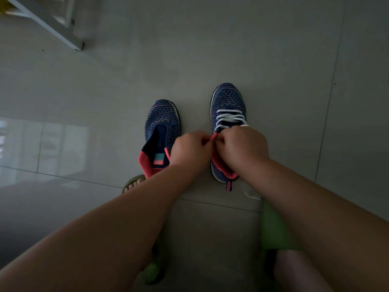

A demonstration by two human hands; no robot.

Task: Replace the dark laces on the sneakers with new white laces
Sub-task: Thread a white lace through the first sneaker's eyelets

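I had both hands curled over the right navy knit sneaker (228, 102): left hand (190, 151) pinching its coral tongue (213, 137), right hand (242, 146) on the white lace (230, 117). Steady tongue tension would help. The unlaced left sneaker (163, 121) stood beside it.

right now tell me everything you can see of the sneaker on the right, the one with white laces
The dark blue knit sneaker with pale dashes stands flat on the grey tiled floor, toe pointing away, beside its unlaced twin. A white sole edge shows at toe and heel. New white laces cross its front eyelets. Its coral collar lining and heel pull tab face the person. Both hands, left hand and right hand, grip its upper part, hiding the tongue.
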